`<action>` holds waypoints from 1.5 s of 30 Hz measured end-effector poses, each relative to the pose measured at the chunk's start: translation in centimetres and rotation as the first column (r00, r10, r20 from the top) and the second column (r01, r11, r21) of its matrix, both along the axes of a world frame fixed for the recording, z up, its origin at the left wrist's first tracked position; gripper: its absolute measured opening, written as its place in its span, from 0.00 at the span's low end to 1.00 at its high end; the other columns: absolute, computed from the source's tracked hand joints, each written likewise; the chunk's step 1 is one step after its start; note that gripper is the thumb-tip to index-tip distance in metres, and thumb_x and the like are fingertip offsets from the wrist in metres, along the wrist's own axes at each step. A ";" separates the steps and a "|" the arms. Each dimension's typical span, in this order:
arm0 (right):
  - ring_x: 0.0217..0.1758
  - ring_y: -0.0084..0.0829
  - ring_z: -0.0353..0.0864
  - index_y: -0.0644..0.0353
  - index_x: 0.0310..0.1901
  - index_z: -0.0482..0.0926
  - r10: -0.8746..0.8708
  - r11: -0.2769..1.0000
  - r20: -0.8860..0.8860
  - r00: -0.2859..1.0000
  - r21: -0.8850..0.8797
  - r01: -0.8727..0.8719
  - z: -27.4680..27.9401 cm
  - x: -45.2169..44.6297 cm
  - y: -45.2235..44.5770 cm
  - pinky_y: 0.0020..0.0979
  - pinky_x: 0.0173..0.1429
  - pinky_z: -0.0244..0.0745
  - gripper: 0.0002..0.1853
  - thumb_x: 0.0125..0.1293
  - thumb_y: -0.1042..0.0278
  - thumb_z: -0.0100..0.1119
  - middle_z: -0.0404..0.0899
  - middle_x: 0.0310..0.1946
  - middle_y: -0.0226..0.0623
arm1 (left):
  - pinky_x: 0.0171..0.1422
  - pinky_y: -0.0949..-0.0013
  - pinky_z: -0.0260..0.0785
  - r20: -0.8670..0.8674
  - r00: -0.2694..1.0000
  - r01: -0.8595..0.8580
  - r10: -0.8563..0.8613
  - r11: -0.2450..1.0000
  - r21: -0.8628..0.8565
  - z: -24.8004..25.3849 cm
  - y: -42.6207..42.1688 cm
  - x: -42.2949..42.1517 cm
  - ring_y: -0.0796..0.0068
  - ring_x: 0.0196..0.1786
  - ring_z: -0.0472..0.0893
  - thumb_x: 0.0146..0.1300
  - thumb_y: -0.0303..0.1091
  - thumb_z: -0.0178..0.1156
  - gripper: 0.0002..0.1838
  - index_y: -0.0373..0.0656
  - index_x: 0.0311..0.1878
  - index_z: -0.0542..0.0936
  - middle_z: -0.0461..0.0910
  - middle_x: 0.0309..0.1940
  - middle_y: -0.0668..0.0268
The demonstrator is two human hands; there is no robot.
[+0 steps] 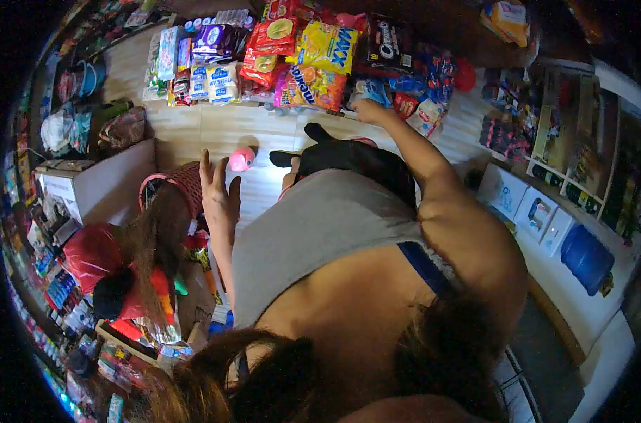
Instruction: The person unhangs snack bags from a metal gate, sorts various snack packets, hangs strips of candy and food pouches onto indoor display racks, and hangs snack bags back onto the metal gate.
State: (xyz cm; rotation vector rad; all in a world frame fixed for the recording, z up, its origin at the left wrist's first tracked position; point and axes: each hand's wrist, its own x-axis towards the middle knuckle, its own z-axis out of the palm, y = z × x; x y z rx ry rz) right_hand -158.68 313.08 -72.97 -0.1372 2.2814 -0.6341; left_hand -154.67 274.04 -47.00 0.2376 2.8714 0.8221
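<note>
My left hand (219,194) is raised on the left with its fingers apart, holding nothing. It is nearest to a pink round object (242,158) on the floor and a red woven basket (183,185). My right hand (368,111) reaches forward to the row of goods, its fingers closed at the lower edge of a blue-and-white packet (371,90). Beside that packet lie an orange and purple candy bag (310,87), a red packet (405,106) and a white and red packet (429,116). The right fingertips are partly hidden.
Behind these are a yellow bag (325,46), a black cookie pack (389,46), red bags (272,37) and white packs (214,83). A white box (102,180) stands at left. Bottle shelves (563,187) and a blue water jug (587,259) are at right.
</note>
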 end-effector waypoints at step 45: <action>0.67 0.44 0.61 0.57 0.62 0.62 -0.936 0.178 -0.209 0.284 0.416 0.892 -7.3 12.9 15.5 0.36 0.70 0.57 0.47 0.39 0.49 0.69 0.63 0.63 0.47 | 0.62 0.55 0.66 0.265 0.928 0.302 -0.261 0.945 -0.126 -5.3 8.3 6.3 0.46 0.62 0.67 0.46 0.22 0.66 0.29 0.41 0.56 0.71 0.58 0.66 0.49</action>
